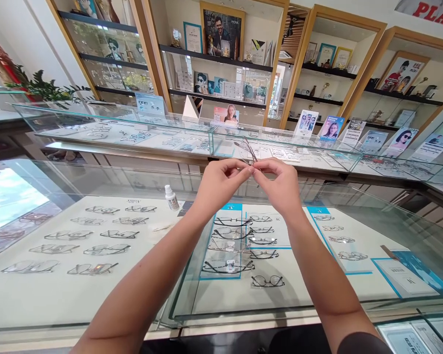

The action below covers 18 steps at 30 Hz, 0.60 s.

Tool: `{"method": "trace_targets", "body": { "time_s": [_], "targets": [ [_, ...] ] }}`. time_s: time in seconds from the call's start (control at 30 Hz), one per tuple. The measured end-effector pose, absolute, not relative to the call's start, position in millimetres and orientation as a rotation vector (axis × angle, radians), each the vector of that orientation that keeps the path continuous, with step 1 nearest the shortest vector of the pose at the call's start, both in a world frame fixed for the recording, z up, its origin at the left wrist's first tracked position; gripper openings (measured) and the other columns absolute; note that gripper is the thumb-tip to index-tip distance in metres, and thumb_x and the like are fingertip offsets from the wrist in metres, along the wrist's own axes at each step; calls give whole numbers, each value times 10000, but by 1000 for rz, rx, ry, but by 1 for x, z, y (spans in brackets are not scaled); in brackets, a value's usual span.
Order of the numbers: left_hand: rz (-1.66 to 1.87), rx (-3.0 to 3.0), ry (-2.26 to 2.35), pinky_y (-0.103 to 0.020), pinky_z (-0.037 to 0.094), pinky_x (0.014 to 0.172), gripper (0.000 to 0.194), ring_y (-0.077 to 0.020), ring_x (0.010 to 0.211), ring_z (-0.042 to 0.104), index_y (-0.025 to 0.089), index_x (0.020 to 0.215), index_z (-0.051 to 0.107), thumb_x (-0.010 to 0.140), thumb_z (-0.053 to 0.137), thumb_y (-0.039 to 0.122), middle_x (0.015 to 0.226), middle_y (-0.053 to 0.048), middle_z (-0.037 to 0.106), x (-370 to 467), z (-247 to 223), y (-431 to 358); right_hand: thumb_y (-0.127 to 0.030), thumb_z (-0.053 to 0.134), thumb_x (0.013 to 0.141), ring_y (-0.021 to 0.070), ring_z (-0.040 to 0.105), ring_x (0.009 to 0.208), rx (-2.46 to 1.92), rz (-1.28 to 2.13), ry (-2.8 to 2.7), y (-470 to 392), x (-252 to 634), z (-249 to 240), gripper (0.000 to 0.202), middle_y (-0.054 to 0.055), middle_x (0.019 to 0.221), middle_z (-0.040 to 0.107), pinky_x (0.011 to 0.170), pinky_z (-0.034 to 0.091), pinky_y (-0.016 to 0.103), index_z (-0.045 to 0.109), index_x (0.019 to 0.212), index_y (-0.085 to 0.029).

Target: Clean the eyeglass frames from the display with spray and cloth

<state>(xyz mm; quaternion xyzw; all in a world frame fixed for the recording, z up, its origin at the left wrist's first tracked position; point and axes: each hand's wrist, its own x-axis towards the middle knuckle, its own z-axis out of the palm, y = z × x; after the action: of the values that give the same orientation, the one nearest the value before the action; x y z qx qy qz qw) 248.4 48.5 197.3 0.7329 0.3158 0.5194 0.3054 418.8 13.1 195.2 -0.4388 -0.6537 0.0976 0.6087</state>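
Above the glass counter, my left hand and my right hand meet at the fingertips, both closed in a pinch. Between them is a pair of eyeglasses, whose thin dark temples stick up past the fingers. The fingers hide most of the frame and lenses. Below my hands, several dark-framed glasses lie in rows inside the display case. A small white bottle stands upright on the counter, left of my left forearm. Near it is a small pale item, too unclear to name.
More eyeglasses fill the left half of the case. A blue-and-white card lies at the right. Another glass showcase runs across behind, with advertising stands on top. Wooden shelves with framed pictures line the wall.
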Motion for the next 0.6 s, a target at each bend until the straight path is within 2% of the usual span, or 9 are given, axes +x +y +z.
{"method": "trace_targets", "body": {
  "time_s": [0.2, 0.33, 0.4, 0.43, 0.47, 0.53, 0.6],
  "targets": [
    [1359, 1851, 866, -289, 271, 579, 258, -118, 597, 377, 188, 880, 830, 866, 787, 443, 630, 17, 526, 249, 191, 66, -174, 700, 929, 242, 751, 1083, -1142, 87, -1645, 8, 408, 195, 205, 54, 1170, 819, 997, 588, 463, 807, 1085, -251],
    [1370, 1899, 948, -290, 266, 590, 221, -118, 597, 342, 178, 840, 805, 854, 752, 392, 597, 46, 403, 245, 193, 68, -225, 710, 931, 255, 731, 1118, -1224, 169, -1706, 4, 409, 197, 239, 58, 1223, 804, 989, 562, 465, 781, 1155, -267],
    [1363, 1960, 997, -293, 274, 602, 193, -120, 599, 332, 181, 825, 792, 848, 732, 363, 593, 56, 348, 241, 194, 72, -277, 721, 932, 243, 715, 1033, -1288, 190, -1715, 3, 413, 200, 145, 52, 1145, 799, 888, 540, 418, 771, 1067, -261],
    [1349, 2013, 1025, -294, 280, 607, 183, -122, 599, 336, 184, 823, 787, 848, 721, 353, 592, 57, 343, 239, 194, 76, -298, 723, 931, 221, 689, 937, -1317, 184, -1705, 2, 416, 201, 61, 39, 1040, 783, 811, 510, 382, 746, 960, -250],
    [1321, 2081, 1055, -296, 285, 612, 178, -125, 599, 345, 188, 822, 782, 852, 709, 347, 590, 55, 353, 236, 193, 80, -309, 721, 931, 189, 632, 817, -1338, 169, -1683, 2, 419, 203, 131, 15, 896, 733, 730, 459, 347, 683, 828, -238],
    [1195, 2263, 1109, -301, 298, 619, 173, -135, 606, 391, 197, 831, 779, 864, 683, 336, 599, 39, 428, 232, 188, 92, -313, 696, 943, 131, 415, 618, -1356, 152, -1617, 0, 424, 206, 413, -47, 633, 486, 612, 315, 313, 444, 626, -235],
    [969, 2481, 1166, -309, 312, 627, 175, -157, 638, 472, 208, 863, 788, 879, 663, 329, 653, 7, 561, 230, 180, 105, -330, 654, 974, 113, 215, 574, -1358, 200, -1587, -3, 427, 209, 567, -78, 574, 234, 576, 199, 318, 240, 595, -250]
  ]
}}
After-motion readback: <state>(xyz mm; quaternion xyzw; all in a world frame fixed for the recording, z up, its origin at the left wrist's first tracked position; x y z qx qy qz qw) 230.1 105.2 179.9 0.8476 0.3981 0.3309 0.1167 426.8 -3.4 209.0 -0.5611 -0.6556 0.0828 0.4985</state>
